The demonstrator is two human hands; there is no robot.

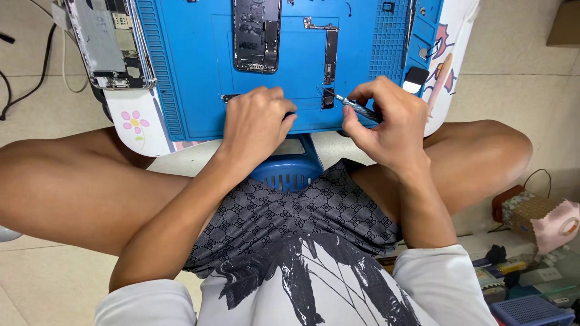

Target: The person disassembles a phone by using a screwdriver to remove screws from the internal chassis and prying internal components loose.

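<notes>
A blue repair mat (193, 66) lies on a small white table over my lap. My right hand (389, 121) grips a thin screwdriver (353, 106), its tip pointing at a small dark part (327, 99) on the mat. My left hand (257, 121) rests knuckles-up on the mat's near edge, fingers curled down beside a small dark strip (230, 97); whether it holds anything is hidden. Further back lie an opened phone body (257, 35) and a long narrow circuit board (330, 55).
A silver phone housing (112, 42) lies at the mat's far left corner. A blue plastic stool (289, 170) stands under the table between my knees. Cables (24, 90) trail on the tiled floor at left. Boxes, a pink cloth and clutter (544, 229) sit at lower right.
</notes>
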